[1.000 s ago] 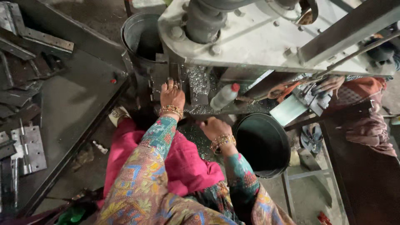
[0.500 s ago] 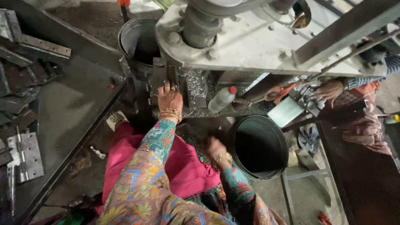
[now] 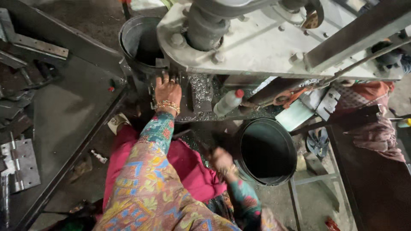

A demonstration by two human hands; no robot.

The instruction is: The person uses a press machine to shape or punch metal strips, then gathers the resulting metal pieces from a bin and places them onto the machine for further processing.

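L hand (image 3: 168, 90): reaching up under grey press head (image 3: 257, 42), fingers (image 3: 165, 79) spread flat on press bed (image 3: 201, 92); nothing gripped that shows. Metal shavings just right of fingers. Grey bucket (image 3: 137, 40) just above/left of fingertips. White bottle w/ red cap (image 3: 227, 102) lies further right of them on bed.
R hand (image 3: 222, 160): blurred, low near lap, pink cloth (image 3: 188, 169) beside it; open or closed – cannot tell. Dark bucket (image 3: 267, 152) just right of it. Hinge plates (image 3: 17, 164) well left on floor.
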